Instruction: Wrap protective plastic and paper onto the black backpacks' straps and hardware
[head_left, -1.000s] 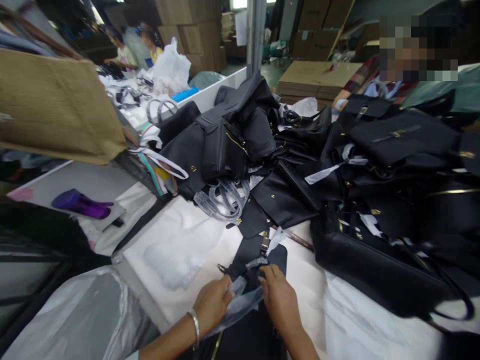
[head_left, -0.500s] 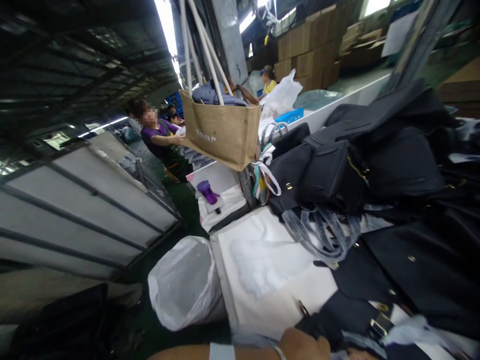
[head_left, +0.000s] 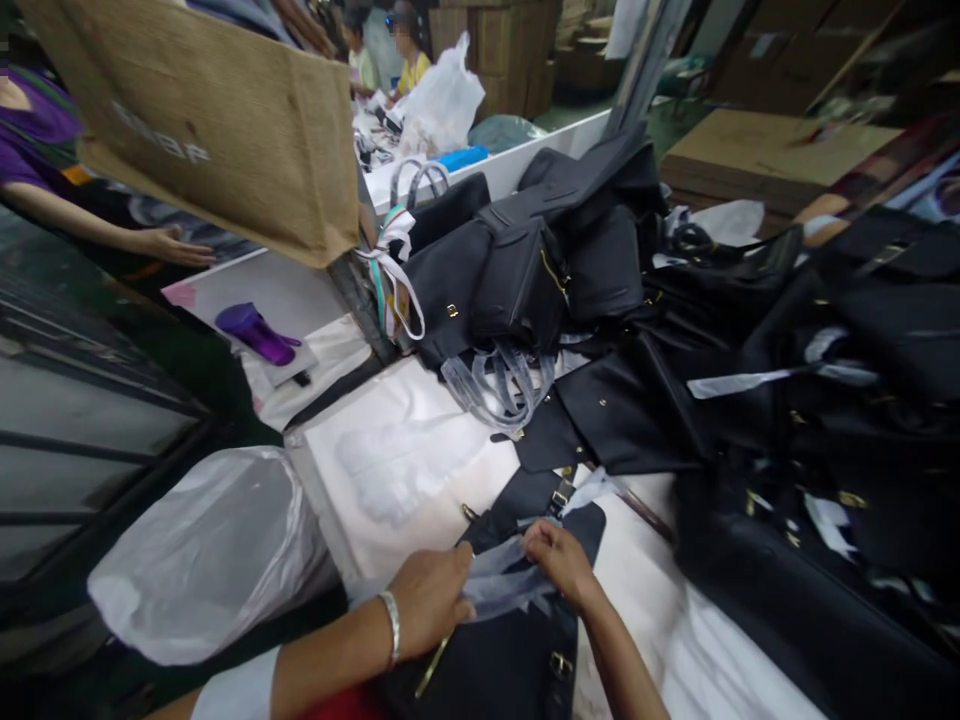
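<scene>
A black bag (head_left: 517, 655) with gold buckles and a gold zip lies at the table's near edge, directly below my hands. Clear plastic film (head_left: 502, 585) stretches across it between both hands. On the left, my left hand (head_left: 431, 600), a bracelet at its wrist, is closed on one end of the film. The fingers of my right hand (head_left: 559, 560) pinch the film at its other end, near a buckled strap (head_left: 561, 495). Whether a handle lies inside the film, I cannot tell.
Black bags (head_left: 517, 280) are heaped over the table's back and right. A bin with a white liner (head_left: 202, 550) stands left. A tan tote (head_left: 225, 130) hangs at upper left, beside a co-worker's hand (head_left: 176, 247). A purple cup (head_left: 257, 333) sits below it.
My view has swung right and down. Both hands now show over the black bag, holding the film; before, one forearm and hand showed at the bottom edge, the other hand barely.
</scene>
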